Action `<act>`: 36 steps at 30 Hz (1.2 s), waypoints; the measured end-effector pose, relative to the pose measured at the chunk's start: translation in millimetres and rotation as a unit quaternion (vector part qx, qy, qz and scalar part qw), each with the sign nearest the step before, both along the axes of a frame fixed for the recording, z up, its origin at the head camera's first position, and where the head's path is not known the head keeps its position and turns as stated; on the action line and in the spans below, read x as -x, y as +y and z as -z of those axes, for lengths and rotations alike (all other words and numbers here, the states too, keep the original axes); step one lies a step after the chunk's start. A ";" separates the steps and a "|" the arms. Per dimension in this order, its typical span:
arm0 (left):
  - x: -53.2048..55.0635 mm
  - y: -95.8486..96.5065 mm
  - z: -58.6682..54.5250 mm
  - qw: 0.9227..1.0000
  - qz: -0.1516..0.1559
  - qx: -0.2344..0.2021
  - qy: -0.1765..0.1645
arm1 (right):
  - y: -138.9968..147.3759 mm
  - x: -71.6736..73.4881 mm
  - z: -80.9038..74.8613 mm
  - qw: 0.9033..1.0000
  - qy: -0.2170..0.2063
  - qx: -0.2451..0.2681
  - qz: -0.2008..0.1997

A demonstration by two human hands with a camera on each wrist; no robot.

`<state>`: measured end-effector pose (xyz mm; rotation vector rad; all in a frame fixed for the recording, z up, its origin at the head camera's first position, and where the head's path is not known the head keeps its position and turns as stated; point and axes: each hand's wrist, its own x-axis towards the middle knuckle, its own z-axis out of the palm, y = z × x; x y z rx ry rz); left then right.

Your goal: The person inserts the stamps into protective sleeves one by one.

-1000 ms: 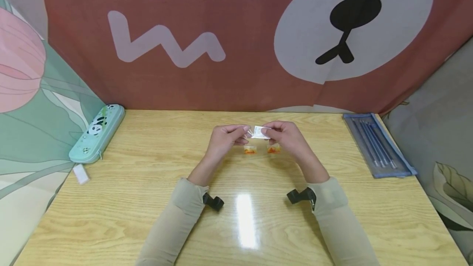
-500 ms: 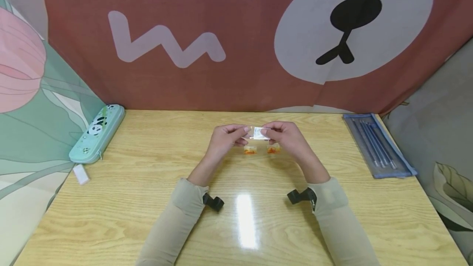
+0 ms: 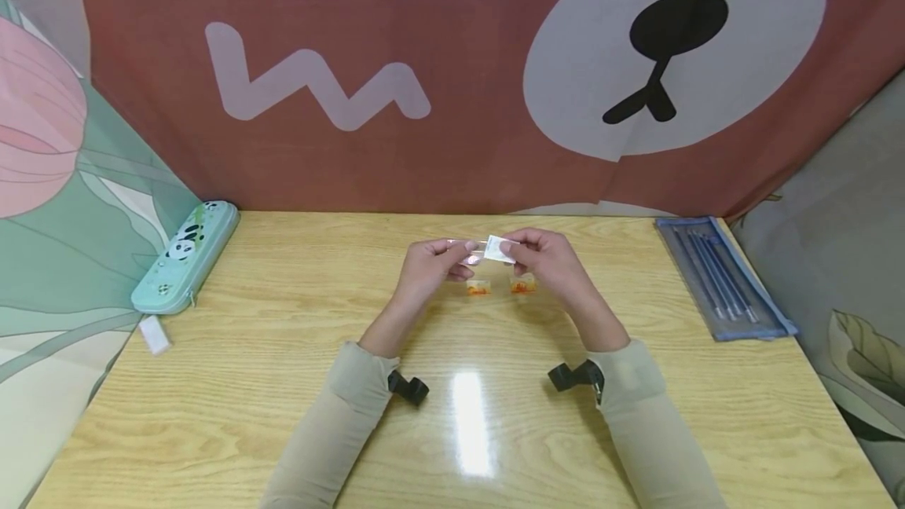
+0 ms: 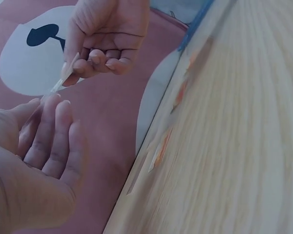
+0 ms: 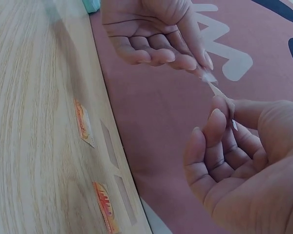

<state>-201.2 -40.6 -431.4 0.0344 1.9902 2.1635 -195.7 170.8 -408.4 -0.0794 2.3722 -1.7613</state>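
Both hands meet above the far middle of the table. My left hand (image 3: 433,261) pinches a clear, shiny plastic piece (image 3: 472,255) between thumb and fingers. A small, thin white card (image 3: 498,249) is pinched in my right hand (image 3: 547,259), thumb on its face. The card's left edge meets the clear piece in the head view. In the right wrist view, the thin strip between the fingertips (image 5: 205,63) is seen almost edge-on. Two small orange-and-yellow printed cards, one on the left (image 3: 478,287) and one on the right (image 3: 523,284), lie on the table below the hands.
A mint panda pencil case (image 3: 187,258) lies at the table's left edge, with a white eraser-like block (image 3: 155,334) beside it. On the right lies a blue see-through pouch (image 3: 727,279) holding several pencils. A printed cloth (image 3: 481,163) hangs behind the table.
The white card has tilted and risen slightly in my right hand. The clear plastic in my left hand has turned and now shows a pinkish sheen. Both arms stay nearly in place.
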 end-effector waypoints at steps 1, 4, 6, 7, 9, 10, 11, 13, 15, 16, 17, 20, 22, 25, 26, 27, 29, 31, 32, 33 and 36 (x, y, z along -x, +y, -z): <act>0.2 -0.2 0.3 1.000 0.001 -0.006 -0.004 | -0.1 0.2 -0.2 1.000 0.001 0.008 0.007; 0.8 -1.0 0.8 0.999 0.002 -0.036 -0.025 | -0.2 0.9 -0.6 0.999 0.006 0.030 0.029; 1.1 -1.6 1.0 0.997 0.003 -0.058 -0.040 | -0.5 1.2 -1.2 0.998 0.009 0.042 0.040; 1.2 -1.8 1.1 0.997 0.003 -0.068 -0.046 | -0.8 1.2 -1.4 0.998 0.010 0.046 0.044; 0.8 -1.6 1.2 0.995 0.006 -0.080 -0.054 | -1.4 0.7 -2.2 0.998 0.011 0.051 0.046; 0.7 -1.4 1.5 0.995 0.008 -0.081 -0.058 | -1.8 0.5 -2.7 0.997 0.012 0.054 0.047; 0.7 -1.0 2.1 0.995 0.010 -0.079 -0.061 | -2.2 0.1 -3.0 0.997 0.013 0.055 0.047; 0.2 0.3 2.7 0.995 0.014 -0.072 -0.065 | -2.9 -0.5 -3.5 0.997 0.015 0.059 0.048; -0.5 1.6 3.2 0.996 0.017 -0.065 -0.067 | -3.4 -0.8 -3.5 0.997 0.019 0.060 0.047; -0.7 2.1 3.5 0.996 0.017 -0.062 -0.066 | -3.6 -0.9 -3.3 0.997 0.021 0.061 0.047; -1.0 2.5 3.6 0.996 0.016 -0.061 -0.065 | -3.7 -1.0 -3.1 0.997 0.023 0.062 0.045; -1.4 3.2 3.8 0.996 0.013 -0.061 -0.060 | -4.0 -0.9 -2.2 0.997 0.027 0.063 0.039; -1.3 3.0 4.2 0.997 0.012 -0.060 -0.056 | -3.9 -0.7 -1.6 0.997 0.026 0.065 0.033; -1.4 2.5 3.8 0.997 0.011 -0.059 -0.051 | -3.3 -0.2 -0.7 0.997 0.020 0.071 0.025; -1.4 2.2 3.6 0.997 0.010 -0.058 -0.050 | -2.9 0.0 -0.5 0.997 0.017 0.073 0.022; -1.3 1.9 3.4 0.997 0.008 -0.057 -0.050 | -2.6 0.3 -0.2 0.997 0.014 0.075 0.020; -1.4 1.5 2.6 0.997 0.004 -0.058 -0.051 | -2.0 0.8 0.3 0.997 0.011 0.079 0.017; -1.1 1.0 2.0 0.997 0.002 -0.057 -0.051 | -1.7 1.2 0.6 0.997 0.011 0.078 0.016; -0.9 0.7 1.7 0.997 0.002 -0.056 -0.049 | -1.6 1.4 0.7 0.997 0.013 0.078 0.018; -0.8 0.3 1.3 0.997 0.003 -0.054 -0.047 | -1.5 1.7 0.8 0.997 0.014 0.079 0.020; -0.3 -0.9 0.1 0.998 0.005 -0.053 -0.038 | -0.8 2.1 0.6 0.996 0.018 0.079 0.029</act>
